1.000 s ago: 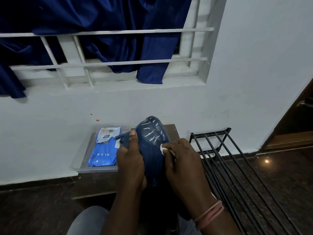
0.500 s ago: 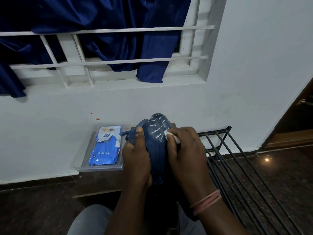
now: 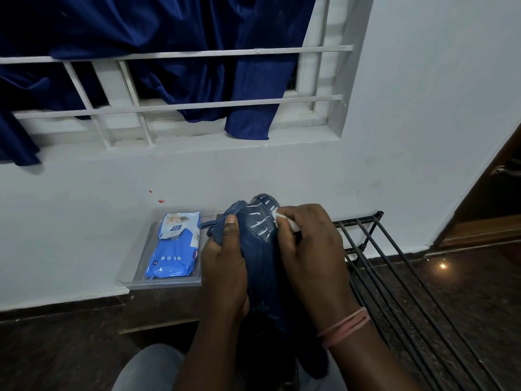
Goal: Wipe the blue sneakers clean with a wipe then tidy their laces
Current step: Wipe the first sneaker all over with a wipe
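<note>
pinching wipe against upturned sneaker

home room | barred window | blue curtain | shoe rack

I see a dim, bluish indoor picture; a small glare spot on the dark floor, and edges bend.

Count, head view:
- Blue sneaker: 1 visible, sole side showing.
- White wipe: 1.
- Hands: 2, left hand and right hand.
- Pack of wipes: 1.
- Clear tray: 1.
- Black wire rack: 1.
- Blue curtain: 1.
- Wristbands: count unclear, at least 2 strands.
</note>
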